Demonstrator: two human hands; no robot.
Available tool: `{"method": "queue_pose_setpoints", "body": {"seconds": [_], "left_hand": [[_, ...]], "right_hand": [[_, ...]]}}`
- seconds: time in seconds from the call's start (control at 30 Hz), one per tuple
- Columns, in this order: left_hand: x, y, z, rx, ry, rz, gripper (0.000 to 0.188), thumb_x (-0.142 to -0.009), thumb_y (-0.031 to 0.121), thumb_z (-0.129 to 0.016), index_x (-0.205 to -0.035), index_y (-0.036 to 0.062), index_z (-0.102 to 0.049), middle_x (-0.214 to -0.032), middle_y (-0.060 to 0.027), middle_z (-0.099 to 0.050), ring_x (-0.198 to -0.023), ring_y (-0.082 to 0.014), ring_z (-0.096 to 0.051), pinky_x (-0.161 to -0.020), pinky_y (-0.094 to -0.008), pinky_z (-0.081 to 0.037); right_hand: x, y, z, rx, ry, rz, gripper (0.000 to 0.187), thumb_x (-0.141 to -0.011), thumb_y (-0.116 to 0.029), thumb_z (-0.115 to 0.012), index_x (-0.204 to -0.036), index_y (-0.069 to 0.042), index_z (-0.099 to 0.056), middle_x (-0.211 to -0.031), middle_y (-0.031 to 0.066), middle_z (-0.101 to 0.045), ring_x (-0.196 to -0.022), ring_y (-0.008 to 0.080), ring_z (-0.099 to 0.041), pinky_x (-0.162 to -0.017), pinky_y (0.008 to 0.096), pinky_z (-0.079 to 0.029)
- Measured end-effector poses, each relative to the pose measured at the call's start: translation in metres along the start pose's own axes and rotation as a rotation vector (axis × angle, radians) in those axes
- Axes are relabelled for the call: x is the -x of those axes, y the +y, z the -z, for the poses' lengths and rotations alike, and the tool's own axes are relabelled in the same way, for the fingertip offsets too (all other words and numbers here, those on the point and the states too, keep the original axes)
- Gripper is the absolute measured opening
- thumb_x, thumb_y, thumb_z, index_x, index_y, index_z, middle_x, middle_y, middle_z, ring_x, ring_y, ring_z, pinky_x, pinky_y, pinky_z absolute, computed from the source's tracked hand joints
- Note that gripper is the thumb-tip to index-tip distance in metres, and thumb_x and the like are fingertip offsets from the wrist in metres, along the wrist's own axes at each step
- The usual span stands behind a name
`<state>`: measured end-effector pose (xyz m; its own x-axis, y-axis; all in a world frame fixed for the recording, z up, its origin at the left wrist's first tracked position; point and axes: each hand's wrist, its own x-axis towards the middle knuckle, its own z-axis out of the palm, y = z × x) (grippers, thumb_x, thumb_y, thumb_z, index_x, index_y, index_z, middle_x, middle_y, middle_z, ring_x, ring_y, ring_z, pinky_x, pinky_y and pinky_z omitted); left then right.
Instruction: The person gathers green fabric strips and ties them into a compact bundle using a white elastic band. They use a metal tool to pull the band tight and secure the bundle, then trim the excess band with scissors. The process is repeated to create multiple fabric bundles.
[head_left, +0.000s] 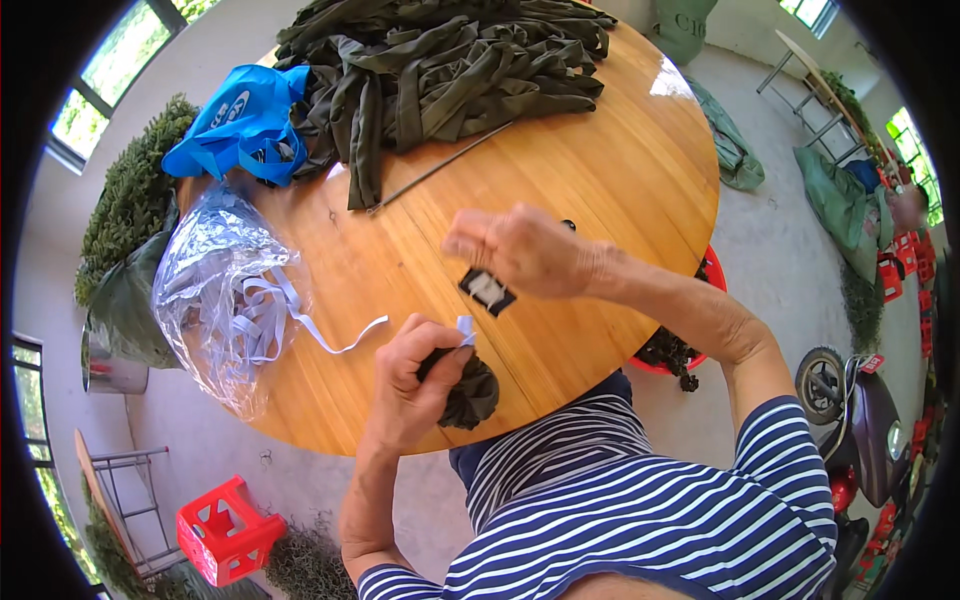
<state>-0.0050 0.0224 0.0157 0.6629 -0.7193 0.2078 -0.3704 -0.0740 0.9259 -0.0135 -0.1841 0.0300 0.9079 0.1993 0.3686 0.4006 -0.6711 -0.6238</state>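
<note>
My left hand [415, 375] is closed at the table's near edge. It grips a bunched piece of dark olive cloth [470, 395], and the end of a pale lavender band [466, 328] sticks up by the thumb and forefinger. Above the table's middle, my right hand [530, 250] is curled closed and slightly blurred. Whatever its fingers pinch, if anything, does not show. Just below it on the wood is a small black rectangular item [487, 290] with a whitish middle. Left of my left hand, a loose pale lavender band [345, 345] trails out of a clear plastic bag [215, 290].
A large heap of dark olive cloth strips [450, 70] covers the far side of the round wooden table [620, 170]. A thin rod [440, 168] lies before it, with a blue bag [240, 125] to the left. Below stand a red stool [228, 530] and a red basin [715, 270].
</note>
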Motion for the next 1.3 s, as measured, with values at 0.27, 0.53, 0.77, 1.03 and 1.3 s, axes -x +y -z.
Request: {"method": "queue_pose_setpoints", "body": {"seconds": [0.27,0.53,0.77,1.03,1.3], "left_hand": [[0.006,0.005,0.002,0.167,0.127,-0.020,0.004,-0.076,-0.001,-0.062,-0.079,-0.0001,-0.059,-0.074,-0.0034,-0.057,-0.070,-0.0116,-0.051,-0.062,-0.0224,-0.041],[0.006,0.001,0.001,-0.074,0.230,-0.234,0.007,-0.075,0.001,-0.063,-0.079,0.0007,-0.058,-0.073,-0.0057,-0.059,-0.070,-0.0175,-0.051,-0.064,-0.0265,-0.041],[0.005,-0.004,-0.007,0.163,0.161,-0.045,0.006,-0.077,-0.001,-0.061,-0.081,0.0005,-0.058,-0.074,-0.0051,-0.053,-0.067,-0.0129,-0.049,-0.059,-0.0230,-0.039],[0.010,-0.003,-0.021,0.254,0.379,-0.015,0.005,-0.081,0.001,-0.059,-0.084,-0.0004,-0.056,-0.077,-0.0026,-0.052,-0.067,-0.0070,-0.046,-0.059,-0.0190,-0.038],[0.015,-0.012,-0.033,0.371,0.372,0.073,0.005,-0.081,0.001,-0.058,-0.087,-0.0003,-0.057,-0.079,-0.0005,-0.053,-0.068,-0.0059,-0.047,-0.062,-0.0183,-0.038]], "right_hand": [[-0.038,0.042,-0.002,0.257,0.161,0.266,0.028,-0.086,-0.031,-0.049,-0.083,-0.004,-0.059,-0.073,0.0132,-0.057,-0.076,0.0311,-0.054,-0.071,0.0396,-0.041],[0.014,-0.042,0.000,-0.371,-0.154,-0.171,0.022,-0.079,-0.020,-0.060,-0.083,0.002,-0.062,-0.077,0.0127,-0.059,-0.075,0.0230,-0.056,-0.069,0.0326,-0.044],[0.021,-0.038,-0.006,-0.471,0.126,-0.217,0.018,-0.081,-0.014,-0.059,-0.081,0.003,-0.059,-0.075,0.0068,-0.060,-0.070,0.0100,-0.055,-0.061,0.0246,-0.043],[0.034,-0.030,-0.028,-0.827,-0.035,-0.299,0.022,-0.083,-0.018,-0.060,-0.091,0.002,-0.059,-0.077,0.0017,-0.058,-0.073,0.0058,-0.054,-0.063,0.0197,-0.044],[0.042,-0.025,-0.038,-1.033,-0.057,-0.539,0.020,-0.084,-0.019,-0.059,-0.095,-0.003,-0.058,-0.083,-0.0011,-0.058,-0.074,0.0037,-0.052,-0.064,0.0183,-0.043]]}}
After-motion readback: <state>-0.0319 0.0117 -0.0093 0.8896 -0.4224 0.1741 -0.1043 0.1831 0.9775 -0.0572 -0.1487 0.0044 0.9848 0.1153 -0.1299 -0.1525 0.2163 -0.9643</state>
